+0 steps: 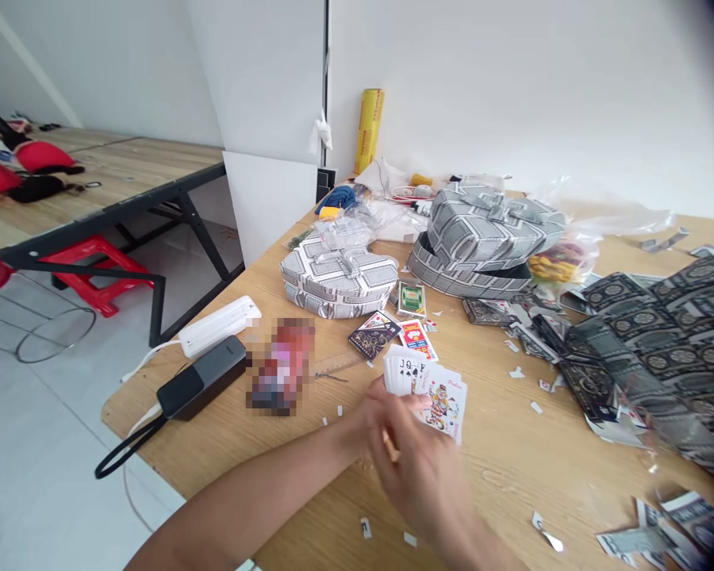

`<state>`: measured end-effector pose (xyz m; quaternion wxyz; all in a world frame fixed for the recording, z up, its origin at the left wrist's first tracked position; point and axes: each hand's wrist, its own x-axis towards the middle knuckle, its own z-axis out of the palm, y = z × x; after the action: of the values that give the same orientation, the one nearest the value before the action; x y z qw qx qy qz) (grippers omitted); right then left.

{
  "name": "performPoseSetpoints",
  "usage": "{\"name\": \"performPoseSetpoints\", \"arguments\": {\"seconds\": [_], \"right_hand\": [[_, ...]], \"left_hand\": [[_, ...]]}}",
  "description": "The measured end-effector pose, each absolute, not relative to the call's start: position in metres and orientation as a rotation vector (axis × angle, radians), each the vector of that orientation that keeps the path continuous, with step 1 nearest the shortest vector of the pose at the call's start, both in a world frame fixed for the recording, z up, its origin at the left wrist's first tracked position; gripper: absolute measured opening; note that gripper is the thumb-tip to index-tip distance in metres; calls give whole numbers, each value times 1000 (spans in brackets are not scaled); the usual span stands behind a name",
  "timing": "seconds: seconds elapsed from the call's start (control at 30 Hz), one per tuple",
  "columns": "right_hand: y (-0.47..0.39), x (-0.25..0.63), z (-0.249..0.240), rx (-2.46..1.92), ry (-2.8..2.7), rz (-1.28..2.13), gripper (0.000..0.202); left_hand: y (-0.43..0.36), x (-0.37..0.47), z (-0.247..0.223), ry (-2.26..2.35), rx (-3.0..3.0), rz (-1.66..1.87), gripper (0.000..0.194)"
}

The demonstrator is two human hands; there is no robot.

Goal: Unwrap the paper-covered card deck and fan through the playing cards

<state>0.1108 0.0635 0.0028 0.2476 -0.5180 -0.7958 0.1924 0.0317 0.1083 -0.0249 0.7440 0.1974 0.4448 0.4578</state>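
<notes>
A small fan of playing cards (446, 396) is held over the wooden table, a joker at its right and a J and Q showing at its left. My left hand (372, 416) grips the cards from the lower left, its fingers partly hidden behind my right hand. Crossing in front, my right hand (420, 452) has its fingers bent against the lower edge of the cards; whether it pinches one cannot be made out. Just beyond the cards lie a dark card box (374, 335), a red and white card box (417, 339) and a green card (412, 299).
Two patterned boxes (340, 274) (488, 230) stand farther back. A power bank (202, 377), a power strip (220, 325) and a blurred-out item (282, 365) lie at left. Joined dark cards (660, 333) cover the right side, with paper scraps (535, 407) around. A yellow roll (370, 131) stands behind.
</notes>
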Motion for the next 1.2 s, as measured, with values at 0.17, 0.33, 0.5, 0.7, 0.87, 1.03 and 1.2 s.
{"name": "performPoseSetpoints", "arguments": {"seconds": [0.17, 0.33, 0.5, 0.7, 0.87, 1.03, 1.2], "right_hand": [[71, 172, -15, -1701, -1624, 439, 34], [82, 190, -24, -1607, -1140, 1003, 52], [83, 188, -27, -1452, -991, 1395, 47], [82, 198, -27, -1353, -847, 1461, 51], [83, 204, -28, -1325, -778, 1472, 52], [84, 203, -28, -1283, -768, 1524, 53], [84, 207, -30, -1249, -756, 1532, 50]], "left_hand": [[114, 31, -28, 826, 452, 940, 48], [112, 32, -26, 729, 511, 953, 52], [110, 33, -25, 752, 553, 939, 51], [115, 32, -22, 904, 584, 924, 47], [113, 32, -20, 958, 599, 920, 53], [113, 33, -16, 987, 598, 922, 54], [116, 29, -12, 1048, 658, 871, 54]]}}
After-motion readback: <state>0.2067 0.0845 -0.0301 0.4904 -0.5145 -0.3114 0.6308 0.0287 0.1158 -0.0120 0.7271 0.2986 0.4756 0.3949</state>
